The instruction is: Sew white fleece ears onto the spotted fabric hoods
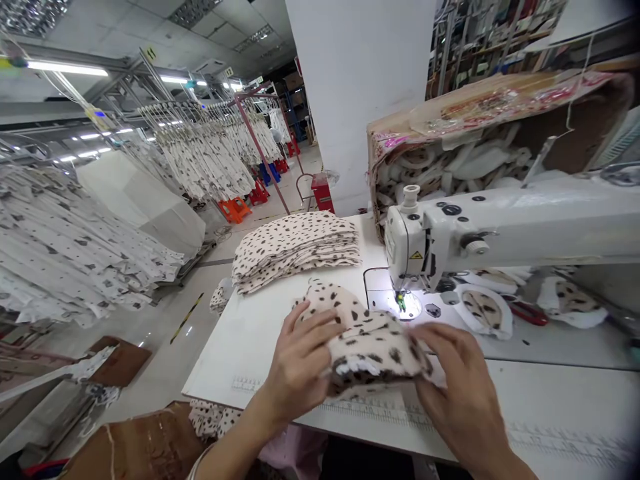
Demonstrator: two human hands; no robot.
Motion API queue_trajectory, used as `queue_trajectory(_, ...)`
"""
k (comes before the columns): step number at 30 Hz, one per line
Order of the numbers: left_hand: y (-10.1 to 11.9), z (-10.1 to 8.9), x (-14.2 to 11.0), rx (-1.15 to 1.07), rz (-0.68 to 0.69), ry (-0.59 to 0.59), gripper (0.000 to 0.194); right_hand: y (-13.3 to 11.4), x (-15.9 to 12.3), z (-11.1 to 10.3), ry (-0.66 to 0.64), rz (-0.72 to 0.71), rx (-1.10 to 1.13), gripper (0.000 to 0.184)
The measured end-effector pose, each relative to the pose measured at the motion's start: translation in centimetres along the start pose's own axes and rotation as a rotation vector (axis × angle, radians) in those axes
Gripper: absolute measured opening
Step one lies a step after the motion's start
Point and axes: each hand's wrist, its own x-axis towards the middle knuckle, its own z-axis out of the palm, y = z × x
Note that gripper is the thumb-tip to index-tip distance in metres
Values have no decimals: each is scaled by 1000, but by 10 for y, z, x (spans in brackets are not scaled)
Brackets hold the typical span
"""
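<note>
Bright workshop space, with racks of hanging garments (205, 153), extends far to the left of the sewing machine (500, 227), which stands on your white desk (220, 353). You seem to be at the step of arranging the spotted cloth (370, 333); it lies bunched just before the machine's head, a little left, not under the needle. Any further handling probably calls for aligning the layers without letting the edges slip. Your left hand (303, 353), left of the machine's head, has its fingers apart and laid over the cloth; whether its thumb grips below cannot be told. Your right hand (460, 383), in front of the machine, bends inward, seemingly pinching the cloth's right end between thumb and fingers, slightly blurred.
</note>
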Motion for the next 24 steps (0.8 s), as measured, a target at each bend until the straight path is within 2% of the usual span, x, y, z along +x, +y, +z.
queue_trajectory(1,-1,-6,6,-106,-97,-17,20,1,0,3,-71,116,55,37)
queue_trajectory(3,-8,-20,24,-204,-296,-37,19,1,3,9,-306,305,304,35)
queue_trajectory(5,-23,-30,45,-131,-431,-66,17,-2,8,11,-588,429,617,28)
queue_trajectory(6,-33,-32,55,-63,-447,-99,13,-3,10,11,-700,472,712,28)
queue_trajectory(7,-44,-32,64,-5,-447,-173,10,-3,11,11,-754,505,730,28)
queue_trajectory(8,-54,-28,71,29,-432,-287,11,-2,12,10,-745,518,666,29)
queue_trajectory(9,-63,-21,76,56,-409,-399,17,0,11,9,-672,506,534,31)
queue_trajectory(10,-69,-13,79,95,-380,-479,25,2,10,8,-547,462,363,33)
queue_trajectory(12,-73,9,77,199,-324,-522,33,4,3,6,-297,287,57,36)
queue_trajectory(13,-71,20,73,193,-299,-541,28,3,-1,5,-234,171,-36,35)
queue_trajectory(14,-66,31,69,168,-271,-570,19,-1,-6,5,-223,45,-82,34)
queue_trajectory(16,-56,48,58,87,-215,-652,5,-13,-16,9,-298,-187,-77,32)
queue_trajectory(18,-49,59,50,34,-157,-727,9,-25,-24,17,-350,-297,-61,32)
queue_trajectory(22,-54,70,44,4,-98,-787,41,-30,-32,28,-395,-241,-126,35)
queue_trajectory(24,-61,74,46,-27,-105,-771,38,-24,-34,27,-435,-232,-171,34)
